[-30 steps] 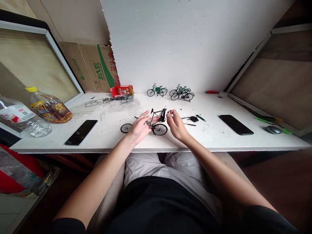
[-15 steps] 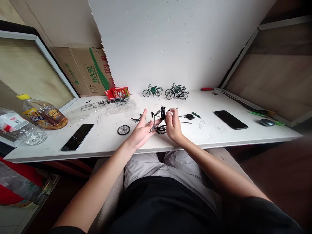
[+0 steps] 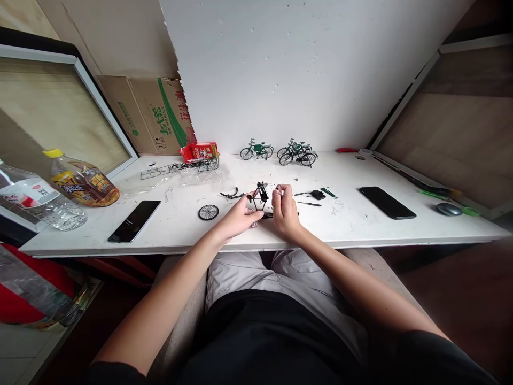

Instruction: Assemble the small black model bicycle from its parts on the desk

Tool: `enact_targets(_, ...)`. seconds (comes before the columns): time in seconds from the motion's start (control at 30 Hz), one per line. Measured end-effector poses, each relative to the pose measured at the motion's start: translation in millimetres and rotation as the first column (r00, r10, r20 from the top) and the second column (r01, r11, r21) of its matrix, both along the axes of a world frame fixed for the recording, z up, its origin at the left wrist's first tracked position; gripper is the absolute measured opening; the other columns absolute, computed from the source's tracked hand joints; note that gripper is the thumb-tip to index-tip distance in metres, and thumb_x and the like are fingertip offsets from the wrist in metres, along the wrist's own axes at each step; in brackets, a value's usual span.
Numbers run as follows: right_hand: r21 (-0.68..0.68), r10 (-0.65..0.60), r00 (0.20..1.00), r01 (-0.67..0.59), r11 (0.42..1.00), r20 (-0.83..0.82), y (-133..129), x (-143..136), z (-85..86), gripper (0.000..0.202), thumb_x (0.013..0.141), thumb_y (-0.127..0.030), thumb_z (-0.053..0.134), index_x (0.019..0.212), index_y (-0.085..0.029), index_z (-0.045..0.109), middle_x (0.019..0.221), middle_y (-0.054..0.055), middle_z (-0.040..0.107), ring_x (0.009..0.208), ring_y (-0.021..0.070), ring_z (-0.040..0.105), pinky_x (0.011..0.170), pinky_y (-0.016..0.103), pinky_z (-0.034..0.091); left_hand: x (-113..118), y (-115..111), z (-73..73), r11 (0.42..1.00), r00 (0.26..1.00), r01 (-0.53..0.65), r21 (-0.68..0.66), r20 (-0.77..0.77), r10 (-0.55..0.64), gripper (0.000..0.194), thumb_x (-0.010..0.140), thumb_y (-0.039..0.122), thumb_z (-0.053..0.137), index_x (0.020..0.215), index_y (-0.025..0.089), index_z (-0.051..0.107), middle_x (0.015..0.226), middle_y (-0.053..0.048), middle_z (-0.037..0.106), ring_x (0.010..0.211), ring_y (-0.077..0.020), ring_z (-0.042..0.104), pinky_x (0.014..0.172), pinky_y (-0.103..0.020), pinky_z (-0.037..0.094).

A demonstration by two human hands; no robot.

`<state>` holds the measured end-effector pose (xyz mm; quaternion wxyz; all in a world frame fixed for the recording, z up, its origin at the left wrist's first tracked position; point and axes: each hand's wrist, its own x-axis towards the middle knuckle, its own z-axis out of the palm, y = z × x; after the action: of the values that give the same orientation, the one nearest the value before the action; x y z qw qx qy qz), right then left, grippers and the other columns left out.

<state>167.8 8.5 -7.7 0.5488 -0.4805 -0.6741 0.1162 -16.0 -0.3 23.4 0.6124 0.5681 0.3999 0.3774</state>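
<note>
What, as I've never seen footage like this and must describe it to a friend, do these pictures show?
There is no machine here: a person works with two bare hands, seen from a camera worn on the head, looking forward and down. The left hand holds a black model bicycle. The right hand is beside it, its fingers drawn together; whether they pinch something is too small to tell. On the white table lie a loose wheel, small black parts and two phones. Behind stand more model bicycles, with a red packet further left.
</note>
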Motion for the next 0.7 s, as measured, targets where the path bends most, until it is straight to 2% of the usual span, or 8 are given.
enact_targets(0.1, -0.002, -0.006, 1.0, 0.007, 1.0, 0.028, -1, 0, -0.1, 0.028, 0.114, -0.048, 0.036, 0.119, -0.023, 0.046, 0.08, 0.0, 0.053, 0.063, 0.0191, 0.05, 0.066, 0.034, 0.038, -9, 7, 1.9, 0.995, 0.983, -0.074, 0.073, -0.164, 0.085, 0.06, 0.086, 0.036, 0.086, 0.14, 0.019, 0.067, 0.101, -0.012, 0.079, 0.084, -0.023, 0.072, 0.077, -0.035, 0.057)
enact_targets(0.17, -0.035, 0.042, 0.999, -0.041, 0.999, 0.034, 0, -1, -0.3, 0.027, 0.114, -0.048, 0.038, 0.119, -0.023, 0.047, 0.084, 0.002, 0.056, 0.067, 0.0197, 0.053, 0.068, 0.033, 0.04, -12, 12, -0.1, 0.972, 0.949, -0.098, 0.214, -0.275, 0.156, 0.041, 0.087, 0.044, 0.083, 0.119, 0.017, 0.078, 0.101, -0.013, 0.079, 0.085, -0.0245, 0.071, 0.078, -0.036, 0.056)
enact_targets(0.23, -0.082, 0.097, 0.995, -0.096, 0.992, 0.006, 2, -1, -0.9, 0.028, 0.113, -0.05, 0.04, 0.117, -0.023, 0.048, 0.083, 0.001, 0.056, 0.068, 0.0191, 0.052, 0.068, 0.033, 0.04, -12, 16, -4.8, 0.9, 0.902, -0.118, 0.419, -0.333, 0.274, 0.032, 0.087, 0.046, 0.082, 0.104, 0.018, 0.082, 0.105, -0.012, 0.08, 0.094, -0.0264, 0.071, 0.088, -0.037, 0.054)
enact_targets(0.3, -0.123, 0.133, 0.989, -0.14, 0.983, -0.062, 6, -1, -1.7, 0.029, 0.111, -0.052, 0.045, 0.113, -0.024, 0.05, 0.079, -0.001, 0.054, 0.065, 0.0175, 0.048, 0.065, 0.031, 0.038, -10, 20, -11.1, 0.845, 0.889, -0.144, 0.515, -0.309, 0.339, 0.029, 0.086, 0.045, 0.081, 0.098, 0.018, 0.084, 0.11, -0.012, 0.08, 0.101, -0.0278, 0.071, 0.093, -0.037, 0.052)
enact_targets(0.43, -0.155, 0.18, 0.965, -0.211, 0.965, -0.192, 14, 2, -0.6, 0.035, 0.103, -0.057, 0.062, 0.103, -0.022, 0.064, 0.07, -0.004, 0.048, 0.06, 0.0148, 0.041, 0.06, 0.03, 0.032, 0, 24, -23.9, 0.907, 0.957, -0.159, 0.391, -0.164, 0.239, 0.036, 0.091, 0.048, 0.075, 0.103, 0.016, 0.083, 0.108, -0.012, 0.083, 0.099, -0.0268, 0.073, 0.089, -0.034, 0.052)
enact_targets(0.53, -0.137, 0.161, 0.965, -0.192, 0.972, -0.209, 16, 5, 2.9, 0.038, 0.096, -0.056, 0.073, 0.098, -0.019, 0.078, 0.062, -0.005, 0.046, 0.059, 0.0144, 0.039, 0.059, 0.03, 0.032, 6, 28, -29.9, 0.927, 0.968, -0.232, 0.294, -0.022, 0.25, 0.039, 0.089, 0.05, 0.078, 0.103, 0.014, 0.083, 0.106, -0.011, 0.083, 0.1, -0.0258, 0.074, 0.092, -0.034, 0.053)
enact_targets(0.63, -0.138, 0.151, 0.968, -0.181, 0.974, -0.202, 15, 10, 6.6, 0.039, 0.094, -0.055, 0.076, 0.101, -0.018, 0.084, 0.063, 0.0, 0.061, 0.058, 0.0157, 0.048, 0.058, 0.031, 0.037, 6, 30, -29.8, 0.954, 0.956, -0.273, 0.122, 0.144, 0.255, 0.043, 0.082, 0.051, 0.086, 0.104, 0.014, 0.082, 0.106, -0.011, 0.082, 0.098, -0.0238, 0.075, 0.094, -0.035, 0.056)
enact_targets(0.7, -0.125, 0.169, 0.972, -0.19, 0.974, -0.166, 13, 13, 8.3, 0.037, 0.094, -0.053, 0.076, 0.104, -0.019, 0.086, 0.078, 0.006, 0.078, 0.066, 0.0191, 0.062, 0.062, 0.032, 0.044, 4, 29, -26.2, 0.968, 0.941, -0.25, -0.002, 0.235, 0.243, 0.047, 0.077, 0.051, 0.091, 0.105, 0.015, 0.081, 0.108, -0.011, 0.081, 0.094, -0.0227, 0.077, 0.09, -0.036, 0.059)
